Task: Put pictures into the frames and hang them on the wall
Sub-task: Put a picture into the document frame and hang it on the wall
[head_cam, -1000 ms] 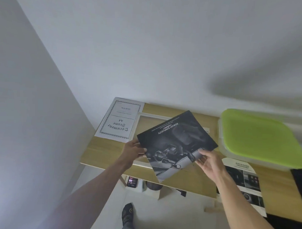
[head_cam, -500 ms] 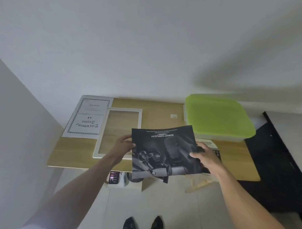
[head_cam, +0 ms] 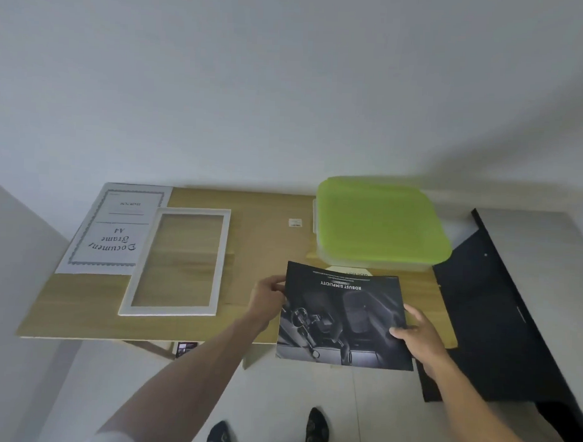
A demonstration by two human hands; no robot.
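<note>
While left hand (head_cam: 268,297) and right hand (head_cam: 418,334) pinch the dark picture (head_cam: 343,318) edgewise | risk: creasing, misalignment entering white frame (head_cam: 176,263).

Soft, even daylight, a broad diffuse shadow across the upper-right wall (head_cam: 485,112), slight overall blur, wide-angle bending at edges.

Green-lidded box (head_cam: 379,220) on wooden table (head_cam: 256,239), black cabinet (head_cam: 498,314) beside.

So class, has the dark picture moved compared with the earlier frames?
Yes. The dark picture, held by the left hand and right hand, went right, off the white frame, toward the green-lidded box.
</note>
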